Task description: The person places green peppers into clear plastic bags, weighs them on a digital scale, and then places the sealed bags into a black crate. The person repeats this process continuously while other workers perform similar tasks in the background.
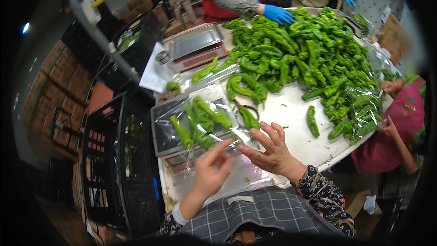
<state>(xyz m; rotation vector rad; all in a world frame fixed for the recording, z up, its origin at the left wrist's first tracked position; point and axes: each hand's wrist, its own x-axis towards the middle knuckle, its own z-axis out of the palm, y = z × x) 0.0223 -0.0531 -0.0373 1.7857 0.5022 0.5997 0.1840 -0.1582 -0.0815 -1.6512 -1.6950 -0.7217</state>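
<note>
A clear plastic bag [218, 130] with several long green peppers [200, 120] in it lies on the grey platform of a scale [163, 130] in front of me. My left hand [210, 171] is at the bag's near edge, its index finger stretched out and slightly blurred; no thing shows in its grip. To its right, my right hand [273, 151] is open beside the bag's right end, fingers spread and thumb near the plastic. Just beyond the right hand, a single green pepper [248, 117] lies by a dark looped handle [241, 108].
A large heap of green peppers [291, 50] covers the table's [291, 109] far side. Another scale [196, 45] stands at the back left. Black crates [123, 155] are stacked at left. Co-workers stand around; one blue-gloved hand [277, 14] touches the heap. At right, someone handles a filled bag [362, 111].
</note>
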